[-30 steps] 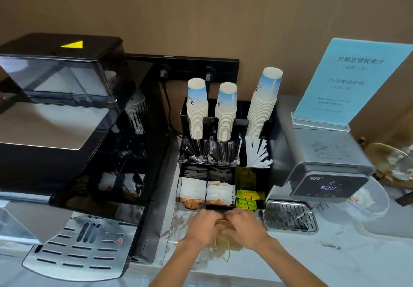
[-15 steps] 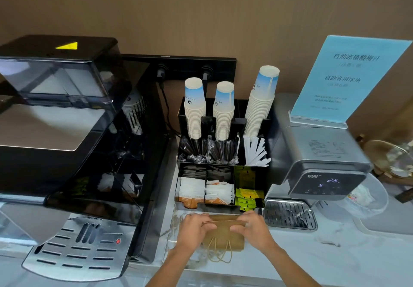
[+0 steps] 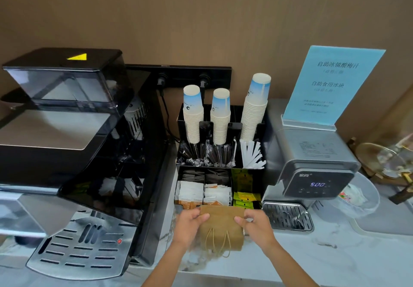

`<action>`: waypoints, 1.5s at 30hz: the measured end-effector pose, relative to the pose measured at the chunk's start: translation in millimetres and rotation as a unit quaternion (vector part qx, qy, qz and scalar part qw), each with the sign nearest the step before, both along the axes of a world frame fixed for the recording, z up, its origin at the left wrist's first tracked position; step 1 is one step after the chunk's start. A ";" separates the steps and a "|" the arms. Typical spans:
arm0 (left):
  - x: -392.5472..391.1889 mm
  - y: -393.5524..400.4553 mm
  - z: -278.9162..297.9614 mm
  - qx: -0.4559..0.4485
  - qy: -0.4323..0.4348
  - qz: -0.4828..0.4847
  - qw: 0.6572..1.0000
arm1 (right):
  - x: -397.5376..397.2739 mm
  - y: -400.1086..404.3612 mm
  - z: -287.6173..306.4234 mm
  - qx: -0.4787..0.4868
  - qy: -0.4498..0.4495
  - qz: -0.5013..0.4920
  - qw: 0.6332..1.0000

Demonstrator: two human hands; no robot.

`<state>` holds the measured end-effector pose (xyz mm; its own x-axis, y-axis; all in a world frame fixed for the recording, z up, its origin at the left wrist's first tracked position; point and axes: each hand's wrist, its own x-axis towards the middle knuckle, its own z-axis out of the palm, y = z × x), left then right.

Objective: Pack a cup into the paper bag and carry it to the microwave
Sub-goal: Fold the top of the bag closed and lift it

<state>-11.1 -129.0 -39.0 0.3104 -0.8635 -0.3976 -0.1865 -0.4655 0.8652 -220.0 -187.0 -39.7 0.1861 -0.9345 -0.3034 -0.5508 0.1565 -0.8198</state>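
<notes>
A small brown paper bag point(image 3: 221, 228) with twine handles lies on the marble counter near the front edge, its handles pointing toward me. My left hand point(image 3: 190, 224) grips the bag's left side and my right hand point(image 3: 254, 224) grips its right side, thumbs on top. Behind the bag, three stacks of upside-down white-and-blue paper cups point(image 3: 220, 116) stand in a black organiser point(image 3: 223, 175). No microwave is in view.
A large black coffee machine point(image 3: 73, 152) with a metal drip tray fills the left. A silver dispenser point(image 3: 312, 163) showing 500 stands right, a blue sign point(image 3: 330, 85) on top. The organiser holds stirrers, straws and sachets. A clear bowl point(image 3: 357, 195) sits far right.
My hands have moved apart from a close clasp over the bag to its two sides, so the bag now shows wider and flatter between them.
</notes>
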 end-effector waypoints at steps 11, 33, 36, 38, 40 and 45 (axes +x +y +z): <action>29.3 -48.2 166.1 -0.172 -0.059 -0.016 0.983 | 18.2 -36.7 155.2 -0.141 -0.107 -0.018 0.984; 6.3 -68.2 386.0 -0.404 -0.029 -0.028 0.914 | 1.7 -42.9 374.8 -0.322 -0.252 -0.037 0.912; -0.1 -67.4 382.3 -0.402 -0.011 -0.050 0.914 | -4.9 -37.2 371.0 -0.319 -0.226 -0.054 0.919; -2.9 -67.6 378.8 -0.400 -0.003 -0.064 0.914 | -9.3 -33.1 369.1 -0.321 -0.209 -0.067 0.921; -4.5 -69.4 375.2 -0.398 0.004 -0.079 0.914 | -14.4 -28.6 367.2 -0.324 -0.198 -0.083 0.921; -15.0 -79.3 363.8 -0.385 0.037 -0.130 0.913 | -31.2 -15.9 355.6 -0.306 -0.186 -0.127 0.925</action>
<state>-26.1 -208.3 324.8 0.0527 -0.9365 0.3467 -0.1321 0.3376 0.9320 -251.2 -203.0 315.9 -0.0781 -0.9377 0.3385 -0.2218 -0.3147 -0.9229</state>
